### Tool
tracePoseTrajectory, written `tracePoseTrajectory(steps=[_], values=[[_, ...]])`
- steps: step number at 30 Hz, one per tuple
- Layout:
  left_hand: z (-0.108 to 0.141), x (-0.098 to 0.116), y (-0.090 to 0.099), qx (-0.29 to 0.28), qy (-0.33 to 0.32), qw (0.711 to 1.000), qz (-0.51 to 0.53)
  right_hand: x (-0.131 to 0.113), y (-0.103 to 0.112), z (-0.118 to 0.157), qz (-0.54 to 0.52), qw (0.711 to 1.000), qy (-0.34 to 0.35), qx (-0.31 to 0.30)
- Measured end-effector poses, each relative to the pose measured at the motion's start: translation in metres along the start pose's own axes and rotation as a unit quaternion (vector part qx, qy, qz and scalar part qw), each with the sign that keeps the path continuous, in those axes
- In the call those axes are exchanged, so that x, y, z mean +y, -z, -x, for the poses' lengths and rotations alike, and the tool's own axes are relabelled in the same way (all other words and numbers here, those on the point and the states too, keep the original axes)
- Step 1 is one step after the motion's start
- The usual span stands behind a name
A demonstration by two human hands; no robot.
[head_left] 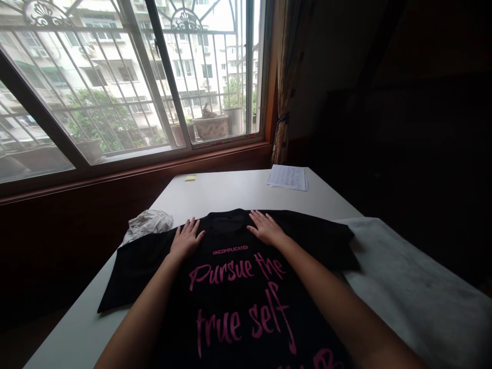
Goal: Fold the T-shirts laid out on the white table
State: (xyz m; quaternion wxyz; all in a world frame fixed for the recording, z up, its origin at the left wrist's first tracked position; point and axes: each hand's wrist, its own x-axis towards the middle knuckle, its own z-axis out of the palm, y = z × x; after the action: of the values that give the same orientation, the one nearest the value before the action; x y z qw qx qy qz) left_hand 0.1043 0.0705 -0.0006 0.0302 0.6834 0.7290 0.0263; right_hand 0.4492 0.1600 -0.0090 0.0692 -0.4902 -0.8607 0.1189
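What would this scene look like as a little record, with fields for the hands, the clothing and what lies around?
left hand: flat, fingers spread, on the shirt
right hand: flat on the shirt
garment: black T-shirt, pink lettering
beside it: crumpled pale cloth, grey cloth
beyond: papers, yellow note

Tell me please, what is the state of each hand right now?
Left hand: open, palm down on the black T-shirt, gripping nothing.
Right hand: open, palm down on the same T-shirt, gripping nothing.
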Motion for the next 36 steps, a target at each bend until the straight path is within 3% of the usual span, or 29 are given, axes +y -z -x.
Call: tracePoseTrajectory(steps=[6,15,19,25,36], values=[[-0.005,0.004,0.000,0.007,0.016,1.000,0.009,0.018,0.006,-0.004,0.010,1.000,-0.021,-0.004],[-0.016,0.045,-0.009,0.038,0.017,0.999,0.009,0.017,0.009,-0.002,0.020,0.999,-0.028,0.005],[-0.019,0.041,-0.008,0.024,0.017,0.999,0.019,0.000,0.010,-0.012,0.020,1.000,-0.019,0.010],[-0.023,0.037,-0.006,0.016,0.020,1.000,0.017,-0.031,-0.007,-0.028,0.014,1.000,-0.002,0.001],[-0.038,0.029,-0.011,0.048,0.085,0.995,0.008,-0.017,-0.006,-0.035,0.016,1.000,-0.023,0.001]])
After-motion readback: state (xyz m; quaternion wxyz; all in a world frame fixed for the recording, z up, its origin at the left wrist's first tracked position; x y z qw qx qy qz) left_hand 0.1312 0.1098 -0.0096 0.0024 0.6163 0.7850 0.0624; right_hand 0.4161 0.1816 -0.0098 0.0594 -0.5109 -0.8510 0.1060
